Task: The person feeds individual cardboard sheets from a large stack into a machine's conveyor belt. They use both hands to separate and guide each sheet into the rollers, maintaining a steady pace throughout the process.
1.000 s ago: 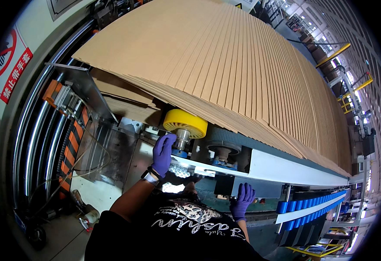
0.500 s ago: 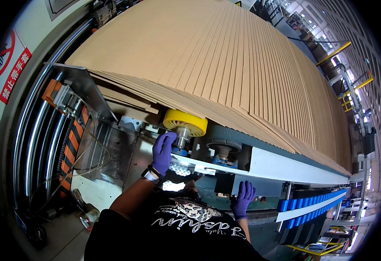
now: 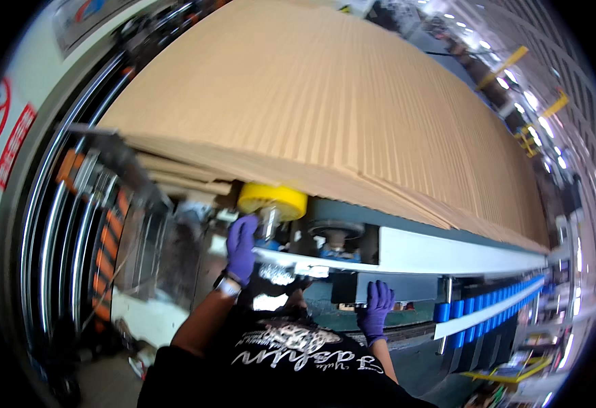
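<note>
My left hand, in a purple glove, is beside the metal shaft of a yellow wheel, at the left end of the white machine rail. Its fingers point up and look stretched out, though motion blurs them; no held object shows. My right hand, gloved the same way, rests at the edge of a dark grey box below the rail, fingers extended and slightly apart. Above both hands, a wide run of overlapping brown cardboard sheets lies over the wheel and a dark belt pulley.
Steel rollers and an orange-and-black striped strip stand at the left, near an upright metal plate. Blue rollers line the right side. A bottle-like item lies on the floor at lower left.
The whole view has shifted slightly and blurred, so the wheel sits farther left in the picture. Both hands keep nearly the same places against the machine; the right fingers look closer together.
</note>
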Tool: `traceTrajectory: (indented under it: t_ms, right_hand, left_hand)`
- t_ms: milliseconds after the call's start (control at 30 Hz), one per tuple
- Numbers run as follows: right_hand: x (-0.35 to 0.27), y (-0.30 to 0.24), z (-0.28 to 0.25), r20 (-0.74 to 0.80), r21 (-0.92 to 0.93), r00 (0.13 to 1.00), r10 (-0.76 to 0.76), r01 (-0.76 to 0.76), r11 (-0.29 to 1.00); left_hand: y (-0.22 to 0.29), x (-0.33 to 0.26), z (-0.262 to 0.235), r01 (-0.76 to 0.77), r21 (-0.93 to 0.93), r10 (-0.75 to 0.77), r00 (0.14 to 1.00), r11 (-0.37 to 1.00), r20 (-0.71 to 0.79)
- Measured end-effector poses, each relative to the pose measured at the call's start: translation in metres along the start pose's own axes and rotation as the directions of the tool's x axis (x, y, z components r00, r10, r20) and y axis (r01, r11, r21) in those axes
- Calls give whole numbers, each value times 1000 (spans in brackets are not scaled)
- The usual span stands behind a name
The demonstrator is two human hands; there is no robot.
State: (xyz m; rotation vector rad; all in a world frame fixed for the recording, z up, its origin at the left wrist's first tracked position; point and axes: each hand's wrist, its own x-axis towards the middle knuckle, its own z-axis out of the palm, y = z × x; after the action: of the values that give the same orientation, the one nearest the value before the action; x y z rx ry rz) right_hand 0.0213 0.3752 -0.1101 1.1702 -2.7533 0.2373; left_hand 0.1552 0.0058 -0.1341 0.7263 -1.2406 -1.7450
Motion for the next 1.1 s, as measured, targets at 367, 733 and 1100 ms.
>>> traceTrajectory:
  t_ms: [367, 733, 1100]
  right_hand:
    - [4, -3, -11, -79, 47, 997, -2, 6, 999]
    - [7, 1, -8, -81, 6, 996, -23, 24, 1000]
    - [3, -5, -3, -15, 8, 1000, -2, 2, 1000]
  left_hand:
    - [11, 6, 2, -42, 85, 40, 999, 996, 16]
    - [14, 12, -7, 71, -42, -66, 993, 997, 101]
    - [2, 8, -21, 195, -162, -191, 981, 967, 42]
